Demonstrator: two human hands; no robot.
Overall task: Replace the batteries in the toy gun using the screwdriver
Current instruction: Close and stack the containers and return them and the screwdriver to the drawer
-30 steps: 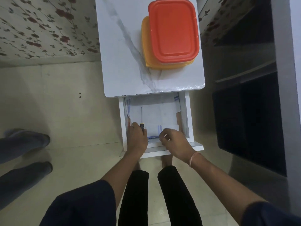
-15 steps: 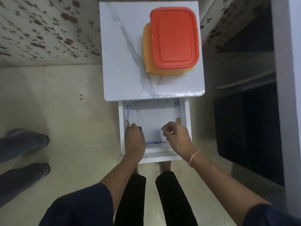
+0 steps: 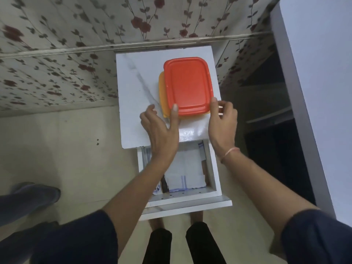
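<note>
Both hands [image 3: 162, 128] on unlabelled red-lidded container [image 3: 187, 85]

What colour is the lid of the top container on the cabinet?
Red-orange, over an orange-yellow box below; the lid shows clearly in the head view.

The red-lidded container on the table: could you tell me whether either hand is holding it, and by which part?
Both hands are at the near edge of the red lid: left hand at its near-left corner, right hand at its near-right corner. A firm grip cannot be confirmed.
</note>
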